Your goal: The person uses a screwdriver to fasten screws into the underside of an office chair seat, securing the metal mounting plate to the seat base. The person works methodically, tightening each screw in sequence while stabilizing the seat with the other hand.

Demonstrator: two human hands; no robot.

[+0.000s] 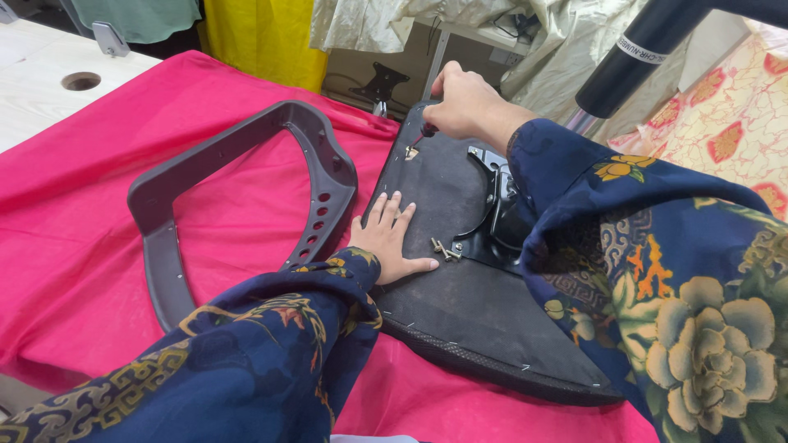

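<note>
- The left hand (386, 238) is lying flat, fingers spread, pressing down the black seat board (460, 303) on the pink cloth (82, 246).
- The right hand (464, 102) is pinching a small screwdriver (422, 133) at the board's far edge.
- The board is looking stiff and heavy; gripping its edges seems best.
- Tiny loose screws (443, 248) are lying beside the thumb.

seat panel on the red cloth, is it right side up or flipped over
Flipped over: the seat panel shows its black underside, with the metal bracket and loose screws on top. The left hand presses flat on it.
</note>
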